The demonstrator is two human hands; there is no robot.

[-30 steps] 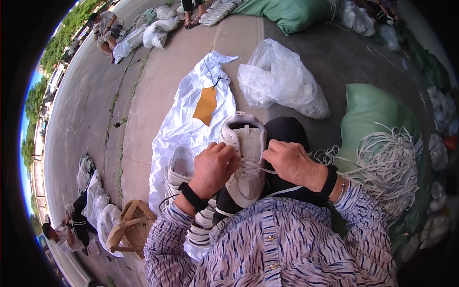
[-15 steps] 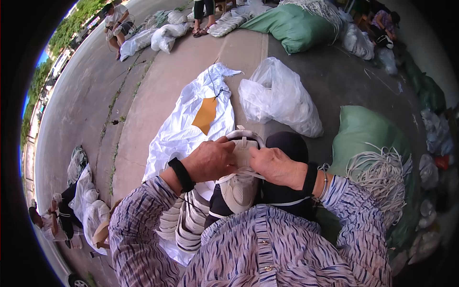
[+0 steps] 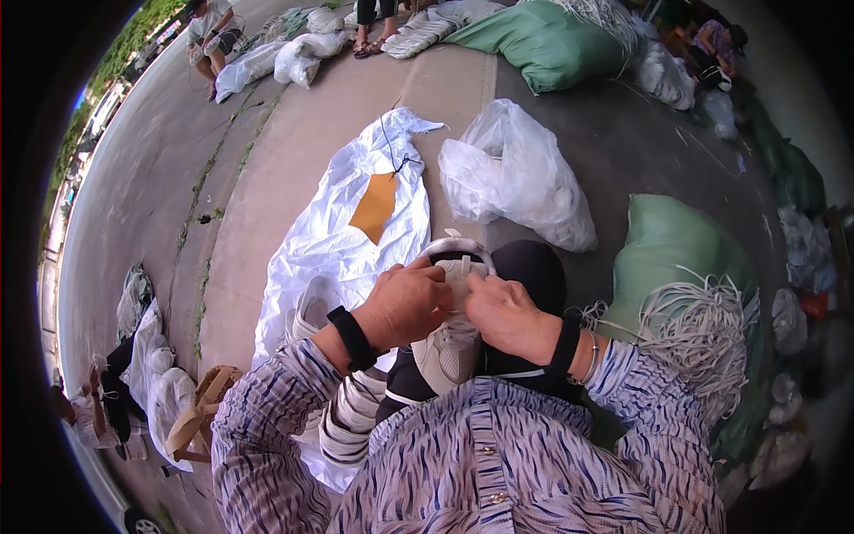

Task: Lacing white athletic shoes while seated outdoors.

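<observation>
A beige sneaker [image 3: 445,358] rests toe toward me on my lap, between my dark-clad thighs. My left hand [image 3: 406,303] is closed at the left side of its opening, thumb and fingers pinched by the tongue [image 3: 457,271]. Opposite it, my right hand [image 3: 507,310] pinches at the right edge of the tongue. A pale shoelace lies across the upper and runs into my fingers, which mostly cover it. More light shoes [image 3: 351,418] are stacked beside my left thigh, partly under my left forearm. Another pale shoe [image 3: 313,307] shows beyond my left wrist.
A white sheet [image 3: 307,240] with an orange-brown piece [image 3: 374,206] spreads ahead. Right of it sits a clear plastic bag [image 3: 516,178]. A green sack [image 3: 680,240] with a heap of pale laces [image 3: 698,334] stands at my right. People sit among bags farther off.
My view has shifted slightly. Both hands stay at the sneaker's tongue, the right fingers drawn a little closer over the laces. A pale shoe by my left wrist has come into sight.
</observation>
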